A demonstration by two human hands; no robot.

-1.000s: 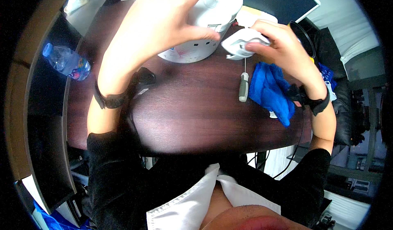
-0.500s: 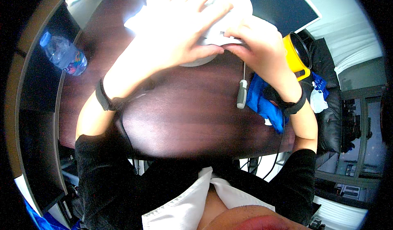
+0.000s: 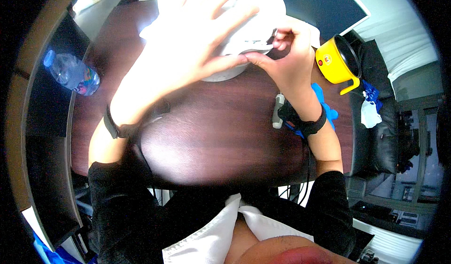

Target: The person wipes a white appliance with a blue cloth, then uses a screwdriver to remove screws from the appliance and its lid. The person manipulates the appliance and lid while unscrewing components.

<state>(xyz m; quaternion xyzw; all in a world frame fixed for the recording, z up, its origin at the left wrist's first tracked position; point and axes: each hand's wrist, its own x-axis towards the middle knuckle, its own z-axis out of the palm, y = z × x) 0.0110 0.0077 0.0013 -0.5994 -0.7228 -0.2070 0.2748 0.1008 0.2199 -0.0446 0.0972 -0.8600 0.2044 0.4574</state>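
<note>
A round white object (image 3: 264, 5), partly washed out by glare, is at the far middle of the dark wooden table. My left hand (image 3: 199, 38) lies over its left side, fingers spread across the top and thumb along the near rim. At that rim my right hand (image 3: 292, 59) has its thumb against a thin white edge piece (image 3: 263, 48), its other fingers curled above. My two thumb tips nearly meet there. A grey-handled screwdriver (image 3: 278, 111) lies by my right wrist, its shaft hidden by my forearm. Blue cloth (image 3: 330, 113) shows beside and under that wrist.
On the right stands a yellow pot (image 3: 331, 64) with a black inside and a handle. A clear bottle with a blue cap (image 3: 74, 76) is at the left edge of the wooden table (image 3: 211, 132). A dark, white-edged panel (image 3: 319, 5) is behind the white object.
My right hand has shifted left, its fingers lifting and curling apart from the rim while the thumb stays. More of the yellow pot shows now. The left hand keeps its hold.
</note>
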